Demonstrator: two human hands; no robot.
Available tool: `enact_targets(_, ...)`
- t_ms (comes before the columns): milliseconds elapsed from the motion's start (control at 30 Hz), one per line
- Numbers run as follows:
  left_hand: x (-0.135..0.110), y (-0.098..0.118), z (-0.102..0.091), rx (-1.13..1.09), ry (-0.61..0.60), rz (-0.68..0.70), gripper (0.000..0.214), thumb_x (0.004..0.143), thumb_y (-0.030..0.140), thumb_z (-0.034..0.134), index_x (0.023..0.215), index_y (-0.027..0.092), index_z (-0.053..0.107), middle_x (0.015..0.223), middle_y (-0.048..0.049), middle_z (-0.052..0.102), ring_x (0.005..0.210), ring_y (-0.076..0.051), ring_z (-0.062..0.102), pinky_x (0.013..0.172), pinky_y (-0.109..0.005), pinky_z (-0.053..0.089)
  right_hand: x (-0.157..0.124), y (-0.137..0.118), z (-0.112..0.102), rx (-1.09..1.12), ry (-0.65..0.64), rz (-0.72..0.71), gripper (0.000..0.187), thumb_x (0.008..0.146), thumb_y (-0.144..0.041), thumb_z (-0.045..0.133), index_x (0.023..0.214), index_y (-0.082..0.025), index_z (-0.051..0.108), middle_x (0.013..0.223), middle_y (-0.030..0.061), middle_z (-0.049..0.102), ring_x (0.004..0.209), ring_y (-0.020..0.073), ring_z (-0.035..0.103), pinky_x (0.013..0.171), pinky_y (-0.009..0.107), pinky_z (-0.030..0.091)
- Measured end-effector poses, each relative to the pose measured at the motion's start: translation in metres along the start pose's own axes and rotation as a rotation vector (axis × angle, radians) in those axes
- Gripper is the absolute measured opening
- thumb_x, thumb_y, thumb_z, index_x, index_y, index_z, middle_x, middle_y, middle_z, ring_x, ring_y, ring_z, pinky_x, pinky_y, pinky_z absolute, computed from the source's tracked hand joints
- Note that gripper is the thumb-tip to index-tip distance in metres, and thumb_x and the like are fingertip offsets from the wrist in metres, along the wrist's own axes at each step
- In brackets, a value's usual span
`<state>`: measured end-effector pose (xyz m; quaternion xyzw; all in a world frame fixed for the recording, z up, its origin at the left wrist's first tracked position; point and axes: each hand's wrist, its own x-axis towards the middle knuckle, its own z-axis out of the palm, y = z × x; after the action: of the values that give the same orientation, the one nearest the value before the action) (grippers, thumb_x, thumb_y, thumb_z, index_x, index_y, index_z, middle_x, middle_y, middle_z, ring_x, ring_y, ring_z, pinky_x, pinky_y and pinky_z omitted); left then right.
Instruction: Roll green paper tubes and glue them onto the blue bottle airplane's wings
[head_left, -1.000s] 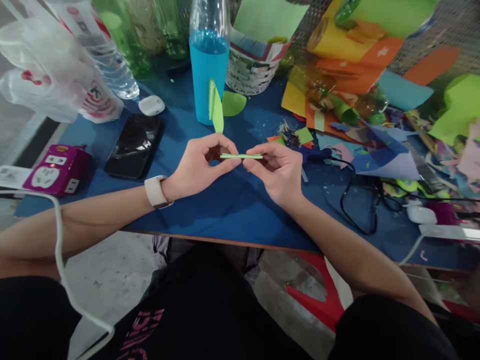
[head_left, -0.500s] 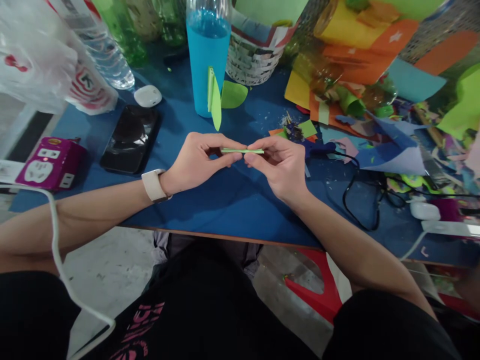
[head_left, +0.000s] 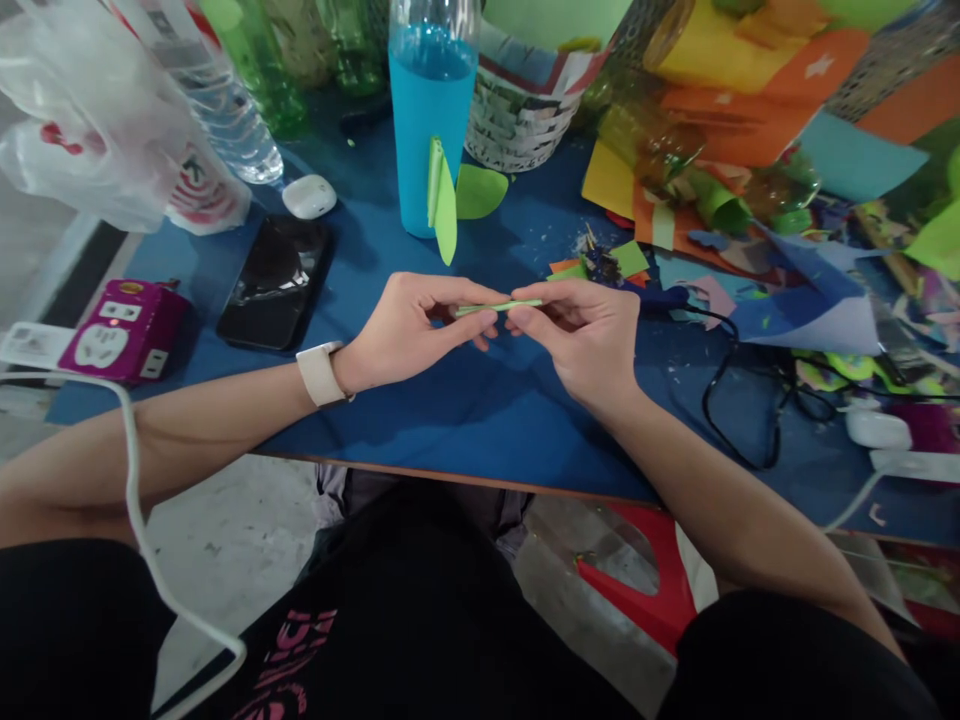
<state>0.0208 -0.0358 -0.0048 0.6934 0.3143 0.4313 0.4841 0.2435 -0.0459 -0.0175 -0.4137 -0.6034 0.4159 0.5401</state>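
A thin folded strip of light green paper point(head_left: 501, 305) is held level above the blue table point(head_left: 465, 410). My left hand point(head_left: 416, 325) pinches its left end between thumb and fingers. My right hand point(head_left: 581, 330) pinches its right end, fingers curled. A white watch sits on my left wrist. Just behind the hands, a blue-wrapped bottle point(head_left: 429, 110) stands with green paper leaves point(head_left: 444, 205) stuck to its side.
A black phone point(head_left: 274, 283), a white earbud case point(head_left: 308, 196) and a purple power strip point(head_left: 120, 330) lie at the left. Clear bottles and a plastic bag stand at the far left. Coloured paper scraps point(head_left: 720, 200), a woven basket point(head_left: 525, 110) and black cables point(head_left: 742, 400) crowd the right.
Both hands keep their pinch on the strip. The hands have closed in a little, so less of the strip shows between them. The camera view has shifted slightly.
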Motion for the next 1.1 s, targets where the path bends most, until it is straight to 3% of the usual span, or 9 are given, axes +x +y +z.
enact_targets(500, -0.002, -0.003, 0.0, 0.083, 0.017, 0.001, 0.034, 0.106, 0.053, 0.083, 0.109, 0.021, 0.092, 0.101, -0.0096, 0.089, 0.073, -0.018, 0.083, 0.068, -0.027, 0.07, 0.001, 0.004, -0.002, -0.061, 0.008, -0.005, 0.039, 0.082, -0.061, 0.102, 0.093, -0.027, 0.086, 0.083, 0.0019, 0.083, 0.072, 0.0218, 0.081, 0.072, 0.04, 0.073)
enact_targets(800, -0.002, -0.01, -0.002, 0.118, 0.016, 0.021, 0.032, 0.107, 0.052, 0.081, 0.111, 0.021, 0.091, 0.095, -0.008, 0.087, 0.07, -0.018, 0.082, 0.066, -0.027, 0.069, -0.002, 0.005, -0.004, -0.107, -0.032, -0.102, 0.03, 0.089, -0.057, 0.098, 0.096, -0.029, 0.089, 0.093, 0.0024, 0.085, 0.082, 0.0225, 0.082, 0.083, 0.042, 0.074)
enact_targets(1100, -0.001, -0.013, -0.003, 0.158, 0.112, 0.095, 0.031, 0.105, 0.049, 0.086, 0.105, 0.018, 0.089, 0.094, -0.0087, 0.088, 0.073, -0.019, 0.085, 0.065, -0.025, 0.067, 0.002, 0.009, -0.006, -0.083, 0.018, -0.141, 0.031, 0.086, -0.056, 0.101, 0.094, -0.028, 0.09, 0.086, 0.0016, 0.084, 0.072, 0.0202, 0.081, 0.07, 0.038, 0.073)
